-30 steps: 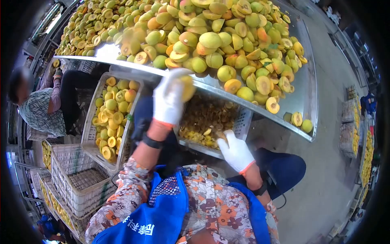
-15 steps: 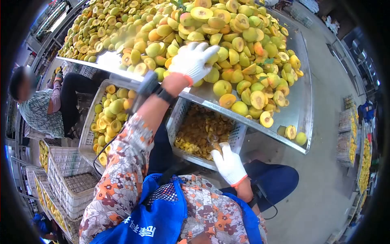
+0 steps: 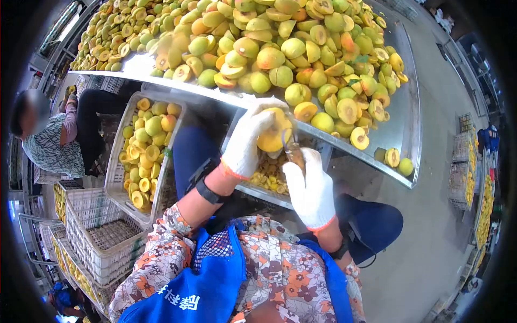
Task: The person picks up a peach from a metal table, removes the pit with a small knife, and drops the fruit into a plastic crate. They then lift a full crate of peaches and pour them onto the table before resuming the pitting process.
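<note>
In a white glove, my left hand (image 3: 245, 141) holds a yellow halved fruit (image 3: 274, 130) above a crate, its cut side showing. My right hand (image 3: 312, 185), also gloved, grips a small tool with a brown handle (image 3: 295, 155) and a curved metal end, which touches or nearly touches the fruit. Below both hands, the white crate (image 3: 267, 194) holds yellow fruit pieces, partly hidden by the hands. Beyond them, a large pile of halved fruit (image 3: 269, 54) lies on the metal table (image 3: 396, 107).
A white crate (image 3: 114, 185) of fruit halves stands at my left, with stacked crates (image 3: 102, 253) nearer. Another person (image 3: 51, 137) sits at the far left. The metal table's edge (image 3: 355, 160) runs in front of me. More fruit crates (image 3: 460, 185) stand at the right.
My left hand has come back from the pile with a fruit half in it. My right hand has risen with the tool to meet it above the crate.
</note>
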The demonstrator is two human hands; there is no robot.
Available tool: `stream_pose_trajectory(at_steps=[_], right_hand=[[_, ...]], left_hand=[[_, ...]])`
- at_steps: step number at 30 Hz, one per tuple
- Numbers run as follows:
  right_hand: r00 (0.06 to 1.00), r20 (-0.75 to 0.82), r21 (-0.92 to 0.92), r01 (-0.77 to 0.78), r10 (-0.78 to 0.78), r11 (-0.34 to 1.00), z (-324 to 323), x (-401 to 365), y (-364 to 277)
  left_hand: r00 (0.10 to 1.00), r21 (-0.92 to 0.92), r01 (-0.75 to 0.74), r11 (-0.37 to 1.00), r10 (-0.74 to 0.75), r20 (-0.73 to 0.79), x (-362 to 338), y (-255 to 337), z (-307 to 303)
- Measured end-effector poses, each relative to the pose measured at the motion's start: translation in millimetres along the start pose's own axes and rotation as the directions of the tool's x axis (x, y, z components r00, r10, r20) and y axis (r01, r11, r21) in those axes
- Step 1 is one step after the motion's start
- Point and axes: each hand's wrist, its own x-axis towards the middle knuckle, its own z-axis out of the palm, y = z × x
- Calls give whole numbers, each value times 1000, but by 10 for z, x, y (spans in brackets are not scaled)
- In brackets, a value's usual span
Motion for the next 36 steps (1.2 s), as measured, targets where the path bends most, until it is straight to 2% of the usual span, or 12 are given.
stream_pose_trajectory(at_steps=[7,9,13,15,22,23,24,28,30,31,33,36], right_hand=[[1000,-28,-164,-1,-4,986,156,-105,-23],[973,61,-361,229,-222,904,154,-116,-3],[998,59,-166,3,7,986,175,-179,-77],[957,149,-277,283,-250,918,148,-207,-25],[958,73,-164,285,-277,944,154,-248,68],[959,210,510,-272,188,816,108,-248,26],[714,585,757,-651,384,58,87,-255,-1],[708,521,729,-660,476,184,191,-269,-23],[671,627,735,-678,396,-16,163,-289,69],[667,632,732,-681,394,-20,184,-319,103],[606,780,615,-694,158,-374,228,-333,172],[619,757,651,-681,210,-336,249,-284,214]], left_hand=[[995,268,-64,961,82,-55,-185,-49,175],[995,232,-58,971,74,-60,-211,-58,171],[992,267,-56,962,84,-95,-206,-9,188],[999,279,21,960,-29,24,-201,128,193],[997,404,-33,914,60,-55,-206,-12,227],[1000,405,-4,914,13,-20,-183,-24,194],[999,407,26,913,-34,12,-170,-45,159],[995,403,93,910,-102,0,-121,-144,125],[991,407,116,906,-132,10,-118,-135,110],[995,482,-71,873,32,89,-117,-183,93],[957,559,-285,779,194,218,-95,-201,45],[992,313,-66,948,28,124,-97,-166,57]])
